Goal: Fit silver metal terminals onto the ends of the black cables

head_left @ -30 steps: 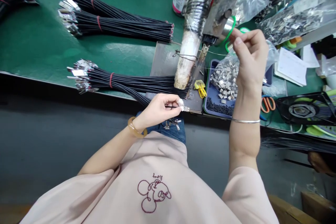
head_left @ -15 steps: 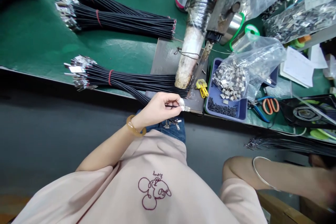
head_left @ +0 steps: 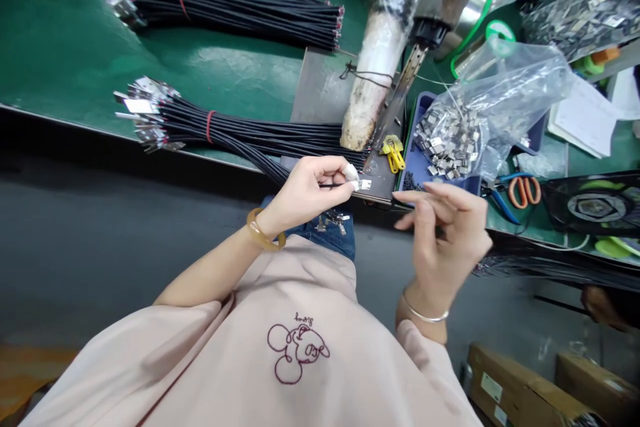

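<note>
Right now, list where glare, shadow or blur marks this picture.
Head view: pale glare on the green table; head view: bright highlights on the clear plastic bag; head view: deep shadow beneath the table's front edge; head view: the right hand looks slightly softer than the left hand.

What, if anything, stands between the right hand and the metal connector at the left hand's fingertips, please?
Nothing visible does: an open gap separates the right hand from the metal connector on the black cable pinched in the left hand. The yellow tool lies farther onto the bench, off that line.
</note>
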A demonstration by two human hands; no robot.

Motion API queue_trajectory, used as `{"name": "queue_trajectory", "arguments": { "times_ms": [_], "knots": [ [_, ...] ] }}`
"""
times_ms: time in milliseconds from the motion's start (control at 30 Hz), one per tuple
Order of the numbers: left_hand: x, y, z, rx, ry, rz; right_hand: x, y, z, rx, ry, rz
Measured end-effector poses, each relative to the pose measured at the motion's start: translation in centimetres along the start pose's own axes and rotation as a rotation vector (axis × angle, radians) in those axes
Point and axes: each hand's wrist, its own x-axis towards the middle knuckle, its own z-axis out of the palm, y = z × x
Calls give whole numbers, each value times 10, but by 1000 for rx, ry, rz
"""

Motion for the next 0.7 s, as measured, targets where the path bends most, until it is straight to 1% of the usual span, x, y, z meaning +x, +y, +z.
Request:
{"name": "queue_trajectory", "arguments": {
  "times_ms": [67,133,200,267,333,500,700],
  "knots": [
    [-1,0,1,5,20,18,-3,5,18,70,77,42],
    [-1,0,2,12,30,26,-5,9,36,118,108,61],
    [-1,1,3,23,37,24,-6,12,49,166,61,61],
    [-1,2,5,36,50,18,-4,15,57,208,-8,45],
    [-2,3,8,51,81,7,-1,16,61,194,-24,-2],
    [-1,2,14,109,192,-5,5,16,64,28,59,-172],
    [1,0,16,145,225,16,10,19,68,47,65,-174]
  ]
}}
